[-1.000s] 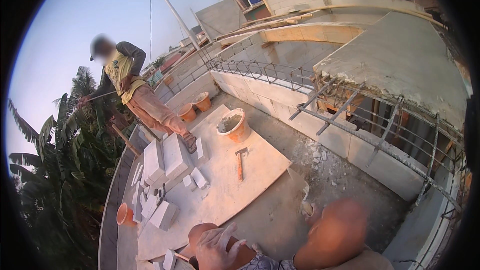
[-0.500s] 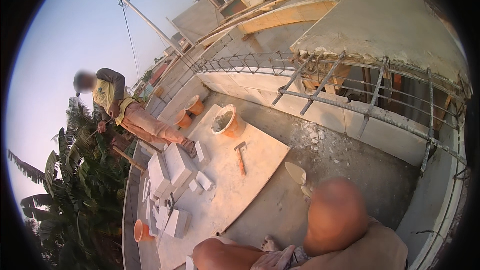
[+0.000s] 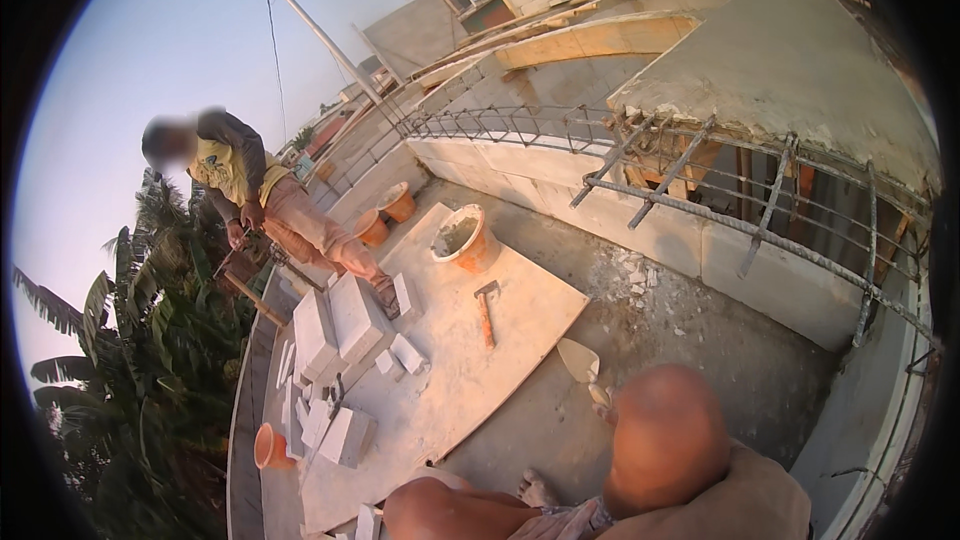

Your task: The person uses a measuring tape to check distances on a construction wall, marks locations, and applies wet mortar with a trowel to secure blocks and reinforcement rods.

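Note:
A trowel (image 3: pixel 579 360) with a pale blade sticks out past my raised bare knee (image 3: pixel 670 430), its tip near the board's edge. Small light shapes at its handle end could be fingers of my right hand, but the knee covers most of that spot. My left hand does not appear. On the pale board (image 3: pixel 520 330) in front of me lies a hammer (image 3: pixel 486 314) with an orange-brown handle. Behind it stands an orange bucket (image 3: pixel 475 252) with grey mortar inside. White blocks (image 3: pixel 358 325) and broken pieces are piled on the board's left side.
A co-worker (image 3: pixel 290 200) in a yellow top stands beyond the blocks, hands before the body. Steel bars (image 3: pixel 765 205) jut from the slab at right above a low block wall (image 3: pixel 660 230). More orange buckets (image 3: pixel 397 202) stand farther back; another (image 3: pixel 270 447) is at lower left.
The trowel has shifted slightly left against the board, its tip now at the board's edge. The co-worker leans forward more, hands brought closer together. The whole view has shifted slightly.

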The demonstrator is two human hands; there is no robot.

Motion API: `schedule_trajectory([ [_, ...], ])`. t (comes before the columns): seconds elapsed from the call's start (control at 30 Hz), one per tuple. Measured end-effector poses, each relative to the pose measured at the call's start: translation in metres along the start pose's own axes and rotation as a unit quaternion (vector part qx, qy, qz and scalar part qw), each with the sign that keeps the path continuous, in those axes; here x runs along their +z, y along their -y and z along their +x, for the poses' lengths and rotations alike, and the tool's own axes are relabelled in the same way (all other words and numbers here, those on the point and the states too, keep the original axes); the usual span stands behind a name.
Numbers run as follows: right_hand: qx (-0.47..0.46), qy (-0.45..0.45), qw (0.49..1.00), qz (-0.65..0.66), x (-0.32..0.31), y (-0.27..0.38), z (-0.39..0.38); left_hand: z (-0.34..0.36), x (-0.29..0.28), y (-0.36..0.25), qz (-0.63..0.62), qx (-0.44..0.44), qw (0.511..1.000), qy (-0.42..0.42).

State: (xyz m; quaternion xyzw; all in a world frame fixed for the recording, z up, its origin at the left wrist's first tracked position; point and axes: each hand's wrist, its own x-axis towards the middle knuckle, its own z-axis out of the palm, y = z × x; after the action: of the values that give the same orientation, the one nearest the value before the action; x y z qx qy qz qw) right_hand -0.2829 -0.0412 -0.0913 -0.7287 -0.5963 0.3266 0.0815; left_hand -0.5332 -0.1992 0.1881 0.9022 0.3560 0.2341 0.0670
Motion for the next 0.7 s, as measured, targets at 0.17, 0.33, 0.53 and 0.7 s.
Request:
schedule_trajectory([
  [0.17,-0.011,-0.01,1.0,-0.006,0.003,0.001,0.012,-0.002,0.009,-0.001,-0.029,0.001,0.999,-0.013],
  [0.33,-0.02,-0.016,0.999,-0.023,0.01,-0.001,0.02,-0.01,0.024,0.0,-0.078,0.002,0.996,-0.036],
  [0.53,-0.026,-0.037,0.998,-0.044,0.025,-0.013,0.027,-0.019,0.038,0.0,-0.126,-0.002,0.989,-0.074],
  [0.7,-0.057,-0.076,0.995,-0.019,0.038,-0.021,0.028,-0.024,0.046,-0.001,-0.154,-0.007,0.983,-0.099],
])
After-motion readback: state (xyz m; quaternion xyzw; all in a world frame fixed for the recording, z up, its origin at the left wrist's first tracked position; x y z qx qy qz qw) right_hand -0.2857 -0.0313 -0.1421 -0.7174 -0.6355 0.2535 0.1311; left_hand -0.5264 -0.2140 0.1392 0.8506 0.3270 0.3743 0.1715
